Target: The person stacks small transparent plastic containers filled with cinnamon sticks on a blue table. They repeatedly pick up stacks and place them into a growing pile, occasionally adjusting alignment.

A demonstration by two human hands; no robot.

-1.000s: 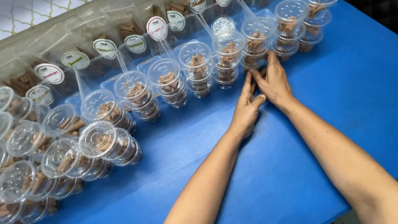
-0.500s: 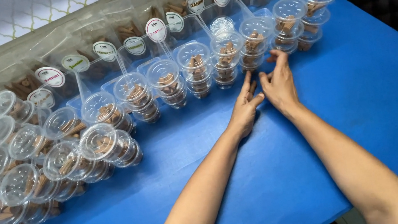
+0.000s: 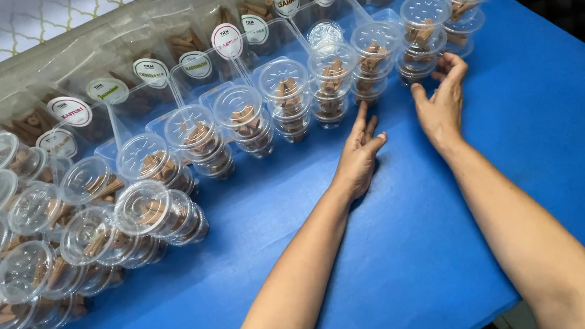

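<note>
Cups (image 3: 377, 65) stacked in a row along blue desk (image 3: 363, 252); right hand (image 3: 441, 105) fingers spread, empty, near end stack; left hand (image 3: 359, 160) flat, empty. Step: aligning row. Next: gentle push.

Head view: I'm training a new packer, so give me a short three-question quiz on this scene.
1. True or false: the left hand lies flat on the blue table.
2. Which is nearer the right hand: A) the cup stacks at the row's right end, B) the cup pile at left?
3. What colour are the pieces inside the cups?

Key: 1 true; 2 A; 3 brown.
</note>
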